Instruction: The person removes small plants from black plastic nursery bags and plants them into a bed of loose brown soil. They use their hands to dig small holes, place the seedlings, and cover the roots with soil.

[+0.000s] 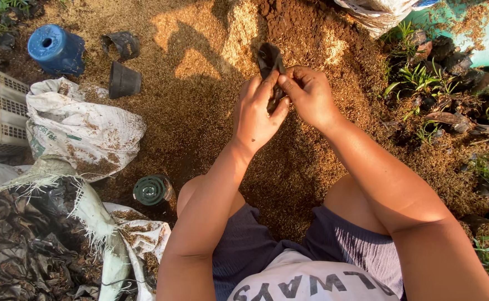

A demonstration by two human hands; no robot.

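Above the husk-strewn soil (211,111) — left hand (258,114) and right hand (310,95) both gripping a black plastic bag (269,58).

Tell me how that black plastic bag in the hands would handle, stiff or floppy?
Probably floppy: the black bag looks crumpled and folded between the left hand and right hand. Likely very light, since fingertips alone hold it up. It seems thin, so it may tear.

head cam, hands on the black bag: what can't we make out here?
- Black plastic bag, head view: lower part hidden behind the left hand and right hand; whether it holds anything cannot be told.
- Fingertips of both hands: tucked around the bag, so the exact grip is unclear.
- White crate: cut off by the left edge, partly covered by the white sack.
- Blue-green tub: cut off at the top right corner.
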